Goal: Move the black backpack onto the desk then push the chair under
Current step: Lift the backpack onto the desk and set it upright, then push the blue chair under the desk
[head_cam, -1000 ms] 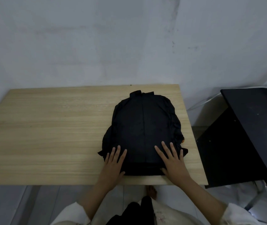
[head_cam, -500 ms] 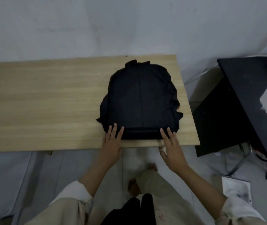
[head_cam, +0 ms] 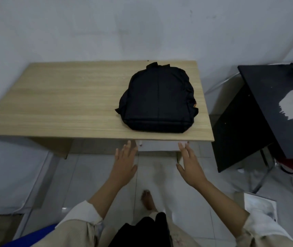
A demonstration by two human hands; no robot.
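The black backpack (head_cam: 157,100) lies flat on the right part of the light wooden desk (head_cam: 62,104), its top handle toward the wall. Under the desk's front edge a white chair (head_cam: 157,147) shows only as a seat edge and thin legs. My left hand (head_cam: 124,164) and my right hand (head_cam: 190,166) hover open in front of the desk edge, palms forward, fingers spread, on either side of the chair. Neither hand touches the backpack. Whether the fingertips touch the chair I cannot tell.
A black table (head_cam: 275,107) with a worn white patch stands to the right, close to the desk. On the tiled floor lie a white packet (head_cam: 259,207) at lower right and a white mat (head_cam: 8,175) at left. My bare foot (head_cam: 147,198) stands on the tiles.
Both hands came off the backpack's near end and drew back below the desk edge. The view pulled away from the desk, and the white chair under it came into sight.
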